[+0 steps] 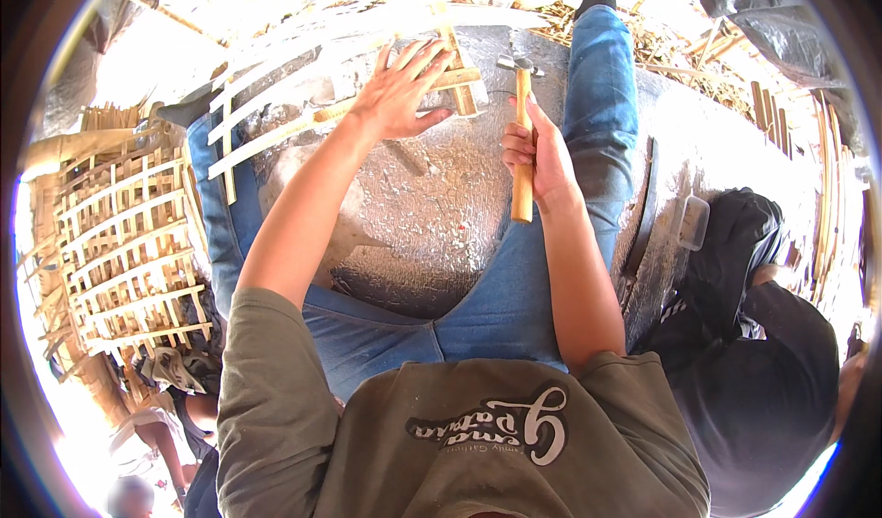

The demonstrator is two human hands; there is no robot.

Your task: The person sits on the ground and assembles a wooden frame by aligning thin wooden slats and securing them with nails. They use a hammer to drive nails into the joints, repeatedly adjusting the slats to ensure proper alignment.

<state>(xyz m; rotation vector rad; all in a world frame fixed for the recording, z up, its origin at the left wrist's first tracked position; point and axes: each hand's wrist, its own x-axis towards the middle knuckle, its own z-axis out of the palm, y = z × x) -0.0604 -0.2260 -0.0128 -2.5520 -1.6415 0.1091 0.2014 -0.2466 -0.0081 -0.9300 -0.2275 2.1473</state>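
Note:
My right hand [540,150] is closed around the wooden handle of a hammer [523,187], with its metal head pointing away from me at the top. To its left, my left hand [400,93] lies flat with fingers spread over a lattice of pale bamboo strips [266,147]. Several long strips run leftward from under that hand, crossed by a short upright strip at their left end. A crosspiece [466,95] stands just right of my fingers, near the hammer head. What lies under my palm is hidden.
The worn grey floor [404,215] lies between my outstretched legs in blue jeans [602,104]. At the left leans a woven bamboo panel [129,233]. On the right are a clear plastic container [694,222] and a person in black [753,380]. Bamboo scraps [684,72] lie far right.

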